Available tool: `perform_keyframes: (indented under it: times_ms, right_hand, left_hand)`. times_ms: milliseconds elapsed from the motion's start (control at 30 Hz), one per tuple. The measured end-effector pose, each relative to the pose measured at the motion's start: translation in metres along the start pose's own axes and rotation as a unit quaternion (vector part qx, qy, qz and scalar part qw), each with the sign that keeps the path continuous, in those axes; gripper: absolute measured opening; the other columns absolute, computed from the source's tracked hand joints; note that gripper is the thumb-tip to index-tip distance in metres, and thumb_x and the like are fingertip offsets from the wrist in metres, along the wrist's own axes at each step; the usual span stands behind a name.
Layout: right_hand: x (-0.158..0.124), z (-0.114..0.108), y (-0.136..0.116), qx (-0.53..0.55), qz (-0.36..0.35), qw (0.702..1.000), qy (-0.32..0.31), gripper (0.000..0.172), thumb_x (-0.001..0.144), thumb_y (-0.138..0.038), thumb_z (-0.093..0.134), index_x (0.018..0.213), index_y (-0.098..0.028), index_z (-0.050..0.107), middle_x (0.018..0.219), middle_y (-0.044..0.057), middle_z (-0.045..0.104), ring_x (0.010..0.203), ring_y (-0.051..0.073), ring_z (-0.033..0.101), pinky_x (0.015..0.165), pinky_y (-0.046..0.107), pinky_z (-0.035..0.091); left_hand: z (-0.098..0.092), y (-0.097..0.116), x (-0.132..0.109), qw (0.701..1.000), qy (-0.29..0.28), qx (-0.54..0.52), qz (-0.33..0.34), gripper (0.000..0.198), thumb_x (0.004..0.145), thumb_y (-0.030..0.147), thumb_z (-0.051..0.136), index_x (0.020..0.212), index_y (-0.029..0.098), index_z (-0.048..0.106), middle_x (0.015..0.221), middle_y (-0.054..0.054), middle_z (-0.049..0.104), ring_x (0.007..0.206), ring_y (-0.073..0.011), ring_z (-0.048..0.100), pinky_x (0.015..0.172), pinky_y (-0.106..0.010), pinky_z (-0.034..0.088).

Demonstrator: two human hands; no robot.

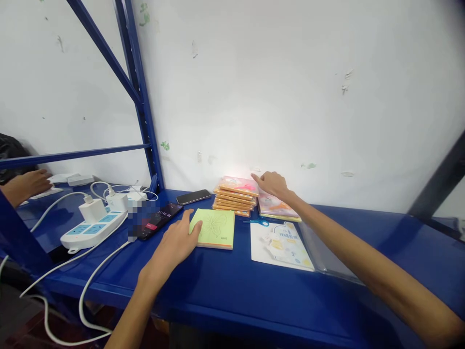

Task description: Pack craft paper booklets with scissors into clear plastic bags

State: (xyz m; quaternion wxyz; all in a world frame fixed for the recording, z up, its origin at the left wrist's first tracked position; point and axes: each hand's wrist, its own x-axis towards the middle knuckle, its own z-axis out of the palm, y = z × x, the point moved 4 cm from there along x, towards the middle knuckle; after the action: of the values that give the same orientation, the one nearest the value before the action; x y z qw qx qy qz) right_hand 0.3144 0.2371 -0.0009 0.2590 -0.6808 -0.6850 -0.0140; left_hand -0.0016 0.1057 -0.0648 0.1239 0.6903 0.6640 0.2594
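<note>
My left hand (176, 241) lies flat on the blue shelf, fingers stretched out, its fingertips touching the left edge of a green paper pad (215, 228) with a butterfly outline. My right hand (271, 183) reaches far back, index finger extended onto the top of a stack of orange-edged paper packs (234, 196) by the wall; its other fingers are curled. Blue scissors (258, 222) lie between the pad and a white booklet (281, 245). A pink booklet (276, 207) lies under my right wrist.
Two phones (160, 219) (193, 196) lie left of the pad. A white power strip (92, 229) with chargers and cables sits at left. Another person's hand (27, 184) rests at far left. A blue rack post (143, 97) stands behind. A clear sleeve (325, 257) lies under my right forearm.
</note>
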Motion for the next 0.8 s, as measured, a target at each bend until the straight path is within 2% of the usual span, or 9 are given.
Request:
perform_keyframes:
  times_ms: [100,167,267,333,400,500,600,700,800]
  right_hand:
    - [-0.026,-0.014,-0.004,-0.044,-0.047,0.998,-0.003,0.060,0.102,-0.051,0.033,0.059,-0.018,0.058,0.069,0.014,0.067,0.075,0.029,0.067,0.067,0.034,0.038]
    - [-0.052,-0.015,-0.011,-0.055,-0.092,0.994,-0.033,0.061,0.103,-0.050,0.031,0.060,-0.018,0.060,0.067,0.011,0.068,0.068,0.025,0.065,0.064,0.032,0.037]
    - [-0.096,-0.002,-0.030,-0.057,-0.165,0.979,-0.103,0.059,0.102,-0.054,0.036,0.067,-0.019,0.069,0.074,0.007,0.073,0.068,0.021,0.066,0.067,0.030,0.041]
    - [-0.122,0.016,-0.048,-0.071,-0.232,0.954,-0.177,0.066,0.105,-0.056,0.027,0.079,-0.018,0.075,0.080,0.010,0.075,0.075,0.024,0.070,0.070,0.032,0.044]
    - [-0.139,0.030,-0.065,-0.101,-0.265,0.939,-0.196,0.072,0.106,-0.057,0.021,0.087,-0.015,0.077,0.084,0.014,0.076,0.077,0.027,0.072,0.070,0.034,0.047]
    - [-0.148,0.042,-0.085,-0.149,-0.283,0.929,-0.185,0.074,0.106,-0.057,0.024,0.089,-0.010,0.078,0.088,0.019,0.077,0.083,0.032,0.074,0.073,0.038,0.050]
    - [-0.148,0.045,-0.093,-0.175,-0.286,0.922,-0.194,0.074,0.105,-0.058,0.027,0.088,-0.009,0.079,0.087,0.021,0.077,0.084,0.033,0.074,0.076,0.039,0.051]
    - [-0.148,0.046,-0.093,-0.178,-0.287,0.919,-0.202,0.072,0.105,-0.058,0.029,0.091,-0.009,0.079,0.088,0.020,0.077,0.083,0.033,0.075,0.077,0.039,0.051]
    - [-0.148,0.048,-0.090,-0.178,-0.285,0.921,-0.194,0.073,0.105,-0.058,0.027,0.093,-0.008,0.080,0.091,0.021,0.078,0.086,0.033,0.074,0.078,0.039,0.051]
  left_hand:
    - [0.014,0.000,-0.001,0.999,-0.035,0.001,0.010,0.068,0.094,0.049,0.040,0.151,0.012,0.044,0.125,-0.028,0.068,0.119,-0.0487,0.062,0.097,-0.057,0.043]
    - [0.019,0.002,-0.001,0.999,-0.040,-0.007,0.016,0.067,0.094,0.048,0.040,0.151,0.012,0.044,0.127,-0.029,0.068,0.120,-0.0498,0.061,0.097,-0.058,0.041]
    - [0.019,0.003,-0.001,0.999,-0.032,-0.030,0.009,0.066,0.094,0.046,0.041,0.150,0.012,0.043,0.127,-0.029,0.067,0.120,-0.0501,0.060,0.098,-0.057,0.039]
    - [0.017,0.001,0.001,0.998,-0.025,-0.055,-0.006,0.065,0.093,0.046,0.043,0.150,0.012,0.043,0.126,-0.028,0.067,0.119,-0.0490,0.060,0.098,-0.055,0.039]
    - [0.015,-0.003,0.004,0.996,-0.021,-0.089,-0.025,0.065,0.092,0.045,0.048,0.149,0.013,0.044,0.123,-0.026,0.069,0.118,-0.0464,0.062,0.099,-0.053,0.040]
    - [0.012,-0.007,0.008,0.985,-0.017,-0.161,-0.059,0.065,0.088,0.043,0.054,0.146,0.014,0.045,0.112,-0.020,0.073,0.108,-0.0405,0.066,0.097,-0.048,0.043]
    - [0.009,-0.005,0.006,0.962,-0.011,-0.257,-0.096,0.057,0.087,0.039,0.057,0.138,0.017,0.051,0.100,-0.012,0.074,0.100,-0.0329,0.068,0.090,-0.041,0.048]
    - [0.005,-0.002,0.003,0.925,0.001,-0.359,-0.128,0.048,0.085,0.034,0.059,0.131,0.021,0.054,0.095,-0.007,0.071,0.096,-0.0262,0.068,0.080,-0.034,0.051]
    - [0.001,0.001,0.001,0.879,-0.009,-0.454,-0.144,0.050,0.081,0.029,0.062,0.130,0.023,0.052,0.096,-0.004,0.069,0.082,-0.0207,0.069,0.069,-0.030,0.052]
